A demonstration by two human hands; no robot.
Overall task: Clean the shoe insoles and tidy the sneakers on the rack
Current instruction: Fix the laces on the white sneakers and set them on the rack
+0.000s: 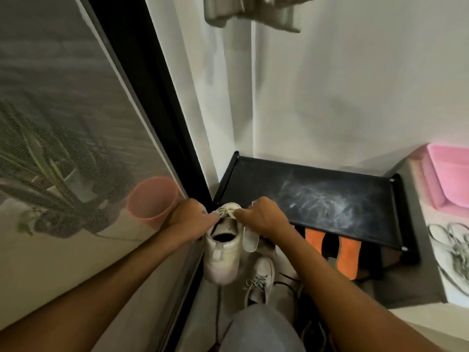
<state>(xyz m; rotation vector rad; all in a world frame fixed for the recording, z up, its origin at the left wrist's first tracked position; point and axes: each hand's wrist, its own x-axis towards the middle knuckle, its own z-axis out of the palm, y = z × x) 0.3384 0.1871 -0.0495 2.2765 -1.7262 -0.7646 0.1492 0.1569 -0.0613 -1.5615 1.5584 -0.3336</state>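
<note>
Beside rack: left hand, right hand both pinching white sneaker laces.

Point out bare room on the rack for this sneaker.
Top shelf: bare, only dusty, from wall to front rail. Crowded: its front-left corner, where left hand and right hand grip the sneaker; below lie a second sneaker and cords.

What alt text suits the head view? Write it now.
The left hand and right hand pinch the laces of a white sneaker at the left end of a dusty black rack; a second sneaker lies below.
</note>
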